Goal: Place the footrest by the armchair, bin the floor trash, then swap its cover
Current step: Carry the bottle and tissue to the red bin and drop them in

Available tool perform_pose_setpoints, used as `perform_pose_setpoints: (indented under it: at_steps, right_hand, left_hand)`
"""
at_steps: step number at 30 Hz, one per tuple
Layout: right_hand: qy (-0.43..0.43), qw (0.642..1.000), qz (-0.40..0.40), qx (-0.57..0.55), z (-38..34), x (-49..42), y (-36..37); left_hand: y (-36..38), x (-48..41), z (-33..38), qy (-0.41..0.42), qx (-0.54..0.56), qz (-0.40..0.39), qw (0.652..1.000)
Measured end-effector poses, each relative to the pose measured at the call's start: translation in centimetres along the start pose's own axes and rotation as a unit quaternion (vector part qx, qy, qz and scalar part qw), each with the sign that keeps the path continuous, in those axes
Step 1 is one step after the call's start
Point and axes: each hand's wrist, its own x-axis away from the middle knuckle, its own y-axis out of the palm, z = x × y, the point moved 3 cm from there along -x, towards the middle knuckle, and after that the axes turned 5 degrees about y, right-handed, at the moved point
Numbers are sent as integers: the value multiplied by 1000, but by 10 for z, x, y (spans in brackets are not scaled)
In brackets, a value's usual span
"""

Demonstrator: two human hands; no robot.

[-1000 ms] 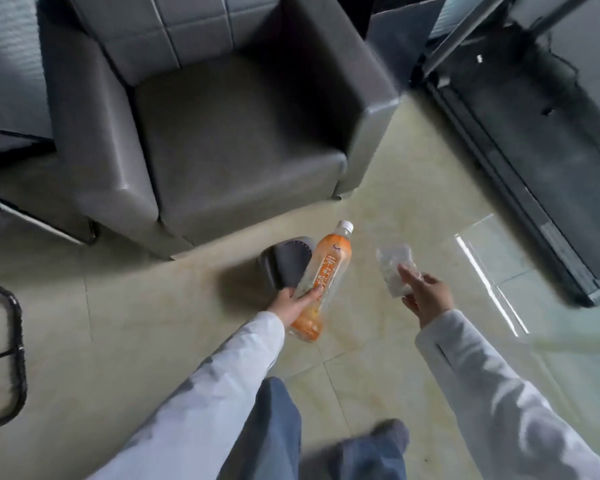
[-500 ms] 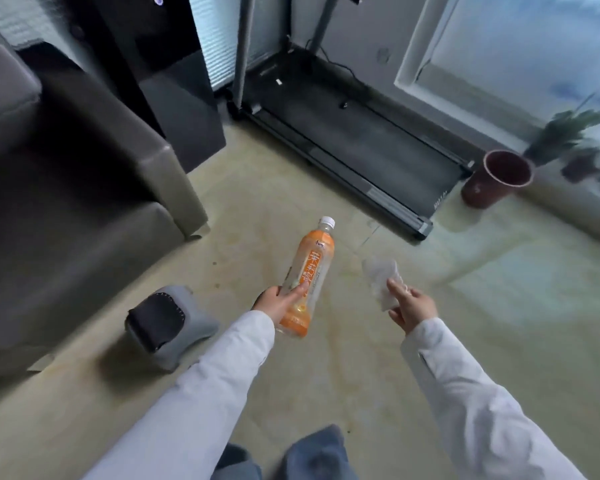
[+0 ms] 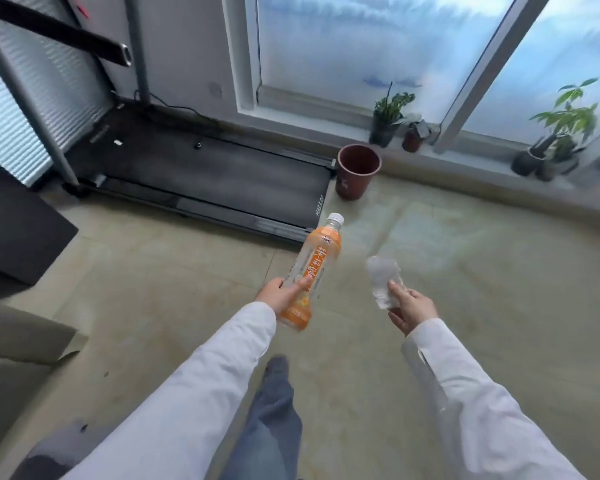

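Left grip (image 3: pixel 284 292) wraps the orange-labelled plastic bottle (image 3: pixel 314 268), right grip (image 3: pixel 409 308) pinches crumpled clear wrapper (image 3: pixel 381 280); both carried toward the brown round bin (image 3: pixel 357 173) ahead.

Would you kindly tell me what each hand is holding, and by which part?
Left hand: orange bottle, gripped around its lower body. Right hand: crumpled clear wrapper, pinched at its lower edge.

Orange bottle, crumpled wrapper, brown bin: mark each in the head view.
Orange bottle (image 3: pixel 317 268): head view, on the label at mid-body, above the left hand's thumb.
Crumpled wrapper (image 3: pixel 381 277): head view, on the clear plastic above the right hand's fingers.
Brown bin (image 3: pixel 353 183): head view, on the front outer wall below the rim.
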Motion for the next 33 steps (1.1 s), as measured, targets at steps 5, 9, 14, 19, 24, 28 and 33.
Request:
perform_pose_setpoints:
  at_steps: [5, 9, 14, 19, 24, 28, 33]
  right_hand:
    - [-15, 999, 39, -34, -78, -40, 14]
    - [-22, 996, 66, -49, -133, -65, 20]
    - [-25, 993, 86, -76, -184, -99, 14]
    - [1, 988, 109, -107, -210, -149, -4]
    - [17, 986, 108, -122, -259, -219, -27]
    - [16, 989, 90, -113, -319, -285, -45]
    - [10, 993, 87, -75, -390, -351, -59]
  left_hand:
    - [-6, -73, 72, 21, -10, -23, 999]
    - [-9, -122, 127, 27, -32, -37, 998]
    - [9, -180, 177, 45, -65, -59, 995]
    - [50, -229, 209, 32, -83, -92, 992]
    - [91, -287, 250, 9, -74, -100, 992]
    - [120, -344, 295, -6, -75, -65, 995]
    - [146, -400, 344, -9, -77, -40, 996]
